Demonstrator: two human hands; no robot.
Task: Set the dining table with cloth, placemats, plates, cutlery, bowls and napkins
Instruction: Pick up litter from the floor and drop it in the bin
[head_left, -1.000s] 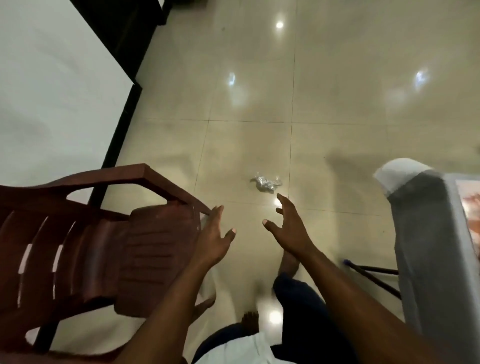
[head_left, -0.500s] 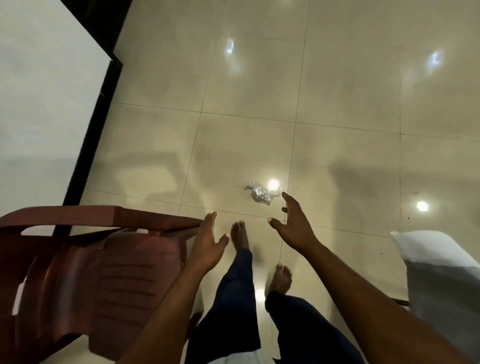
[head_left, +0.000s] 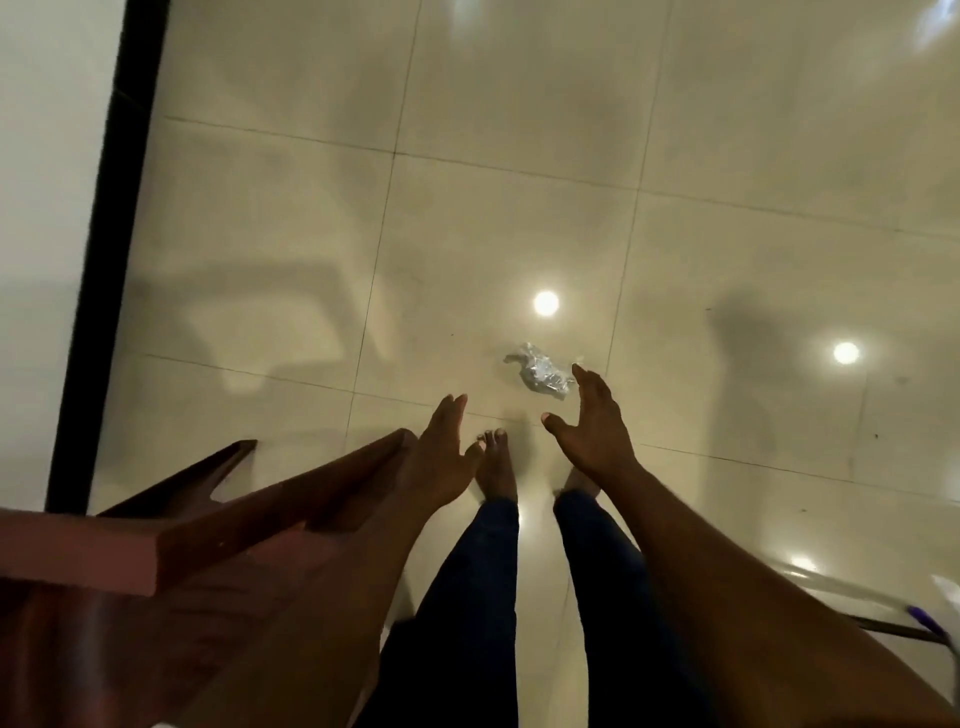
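Note:
I look straight down at a glossy cream tiled floor (head_left: 519, 156). A small crumpled silvery wrapper (head_left: 540, 371) lies on it just ahead of my bare feet. My right hand (head_left: 592, 426) is stretched out over the floor, fingers apart, its fingertips just beside the wrapper and holding nothing. My left hand (head_left: 441, 457) is also spread and empty, beside the armrest of a reddish-brown plastic chair (head_left: 234, 509). No cloth, plates, cutlery or napkins are in view.
The chair fills the lower left. A white wall (head_left: 47, 182) with a black skirting strip (head_left: 114, 234) runs down the left side. At the lower right edge a thin dark rod with a purple tip (head_left: 919, 623) shows. Ceiling lights reflect on the tiles.
My view has tipped further down and I have stepped forward. The wrapper is now closer to my right fingertips. The grey covered object at right has left the view.

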